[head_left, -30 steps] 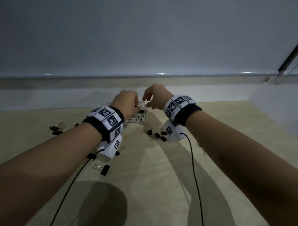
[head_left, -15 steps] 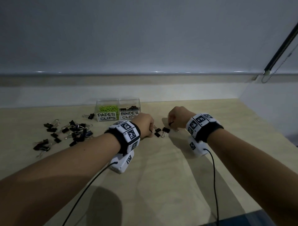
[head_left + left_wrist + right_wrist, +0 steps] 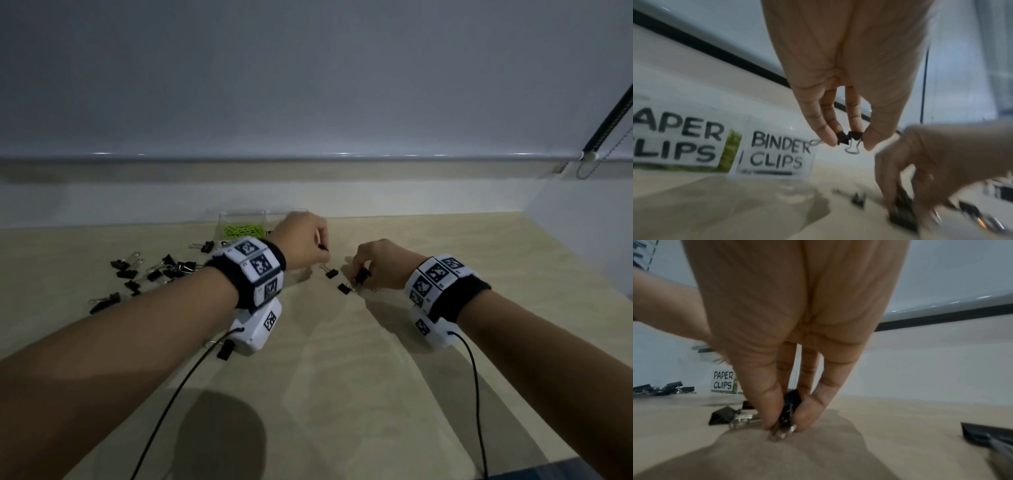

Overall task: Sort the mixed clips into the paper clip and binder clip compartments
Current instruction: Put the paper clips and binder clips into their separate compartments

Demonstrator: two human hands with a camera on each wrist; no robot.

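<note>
Black binder clips [image 3: 849, 139] pinched in the left hand's fingers [image 3: 826, 129] should drop squarely over the binder clip compartment [image 3: 777, 151], while the right hand [image 3: 380, 263] firmly pinches another clip [image 3: 790, 404] off the table [image 3: 342, 377].

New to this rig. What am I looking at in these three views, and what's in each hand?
No robot here: a person sorts clips with bare hands, wearing a camera on the head and one on each wrist. The head view looks down over both forearms at a wooden table. Each wrist view looks along the palm to the fingertips.

On the table: a clear organizer with compartments labelled PAPER CLIPS, holding green paper clips, and BINDER CLIPS. A scatter of black binder clips lies to the left.

The left hand pinches small black binder clips, two by the look of it, near the BINDER CLIPS compartment. The right hand pinches another binder clip at the table surface.
</note>
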